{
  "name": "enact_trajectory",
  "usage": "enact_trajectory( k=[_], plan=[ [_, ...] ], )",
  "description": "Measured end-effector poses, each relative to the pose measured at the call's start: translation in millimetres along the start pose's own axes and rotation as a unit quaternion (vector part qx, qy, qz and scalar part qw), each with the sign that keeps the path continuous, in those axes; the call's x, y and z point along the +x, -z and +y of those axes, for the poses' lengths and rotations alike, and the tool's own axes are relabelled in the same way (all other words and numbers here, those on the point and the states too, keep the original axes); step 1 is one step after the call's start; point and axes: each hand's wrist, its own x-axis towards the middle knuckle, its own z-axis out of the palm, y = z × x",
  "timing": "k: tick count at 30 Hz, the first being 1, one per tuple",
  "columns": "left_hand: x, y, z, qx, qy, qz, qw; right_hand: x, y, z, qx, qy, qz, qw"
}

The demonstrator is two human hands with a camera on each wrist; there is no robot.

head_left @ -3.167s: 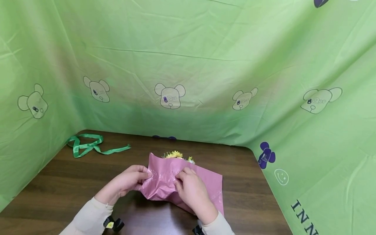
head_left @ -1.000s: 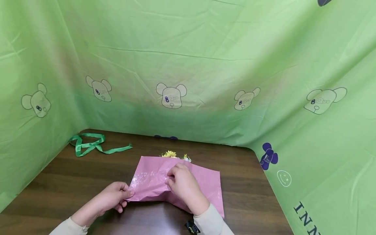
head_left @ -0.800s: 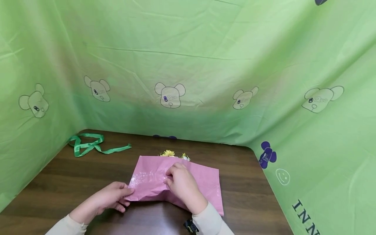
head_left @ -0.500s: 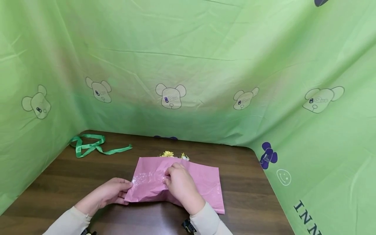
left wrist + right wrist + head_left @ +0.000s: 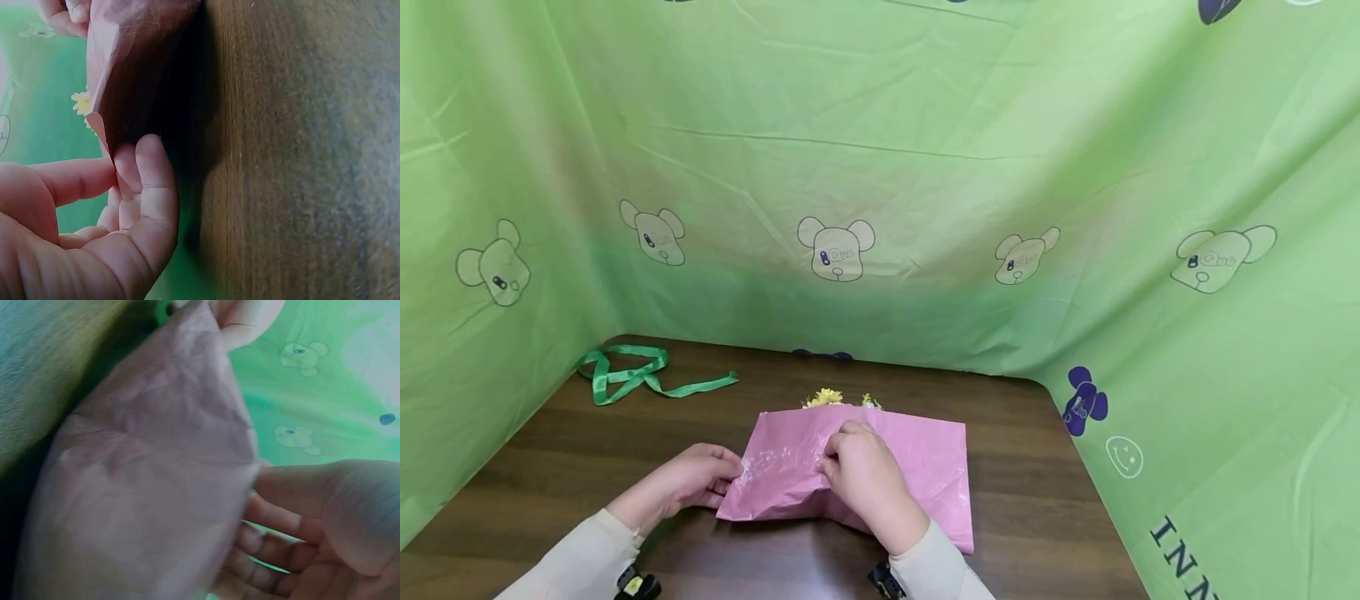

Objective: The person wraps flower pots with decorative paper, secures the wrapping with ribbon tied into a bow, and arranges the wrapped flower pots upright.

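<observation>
Pink wrapping paper lies over a bunch of flowers on the table. Beyond its far edge only yellow blossoms and a small pale flower peek out; the stems are hidden. My left hand pinches the paper's left edge between thumb and fingers, as the left wrist view shows with the paper edge at the thumb tip. Near the paper's middle, my right hand pinches a fold with thumb and fingers. In the right wrist view the creased paper meets that thumb.
A loose green ribbon lies in loops at the table's back left. Green printed cloth walls the brown wooden table at the back and both sides.
The paper's left side has been drawn out leftward and lies flatter than before. My left hand went down to the near left corner, then slid a little up the edge. My right hand stays near the middle.
</observation>
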Motion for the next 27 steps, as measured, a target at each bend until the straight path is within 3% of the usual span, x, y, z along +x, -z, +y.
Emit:
enact_trajectory(
  k=[4,12,20,27],
  plan=[
    [-0.6,-0.3,3.0,0.015,0.002,0.008,0.9998,2.1,5,-1,0.012,0.000,-0.015,0.9998],
    [-2.4,2.2,17.3,0.036,-0.009,0.011,0.9992,10.7,8,-4,0.052,-0.039,-0.057,0.9963],
    [-3.6,-5.8,21.8,0.047,-0.015,0.023,0.9985,14.4,11,-3,0.059,-0.047,-0.080,0.9940],
    [-5.6,-17.5,25.8,0.071,-0.013,0.043,0.9965,11.0,13,-5,0.020,-0.014,-0.066,0.9976]
  ],
)
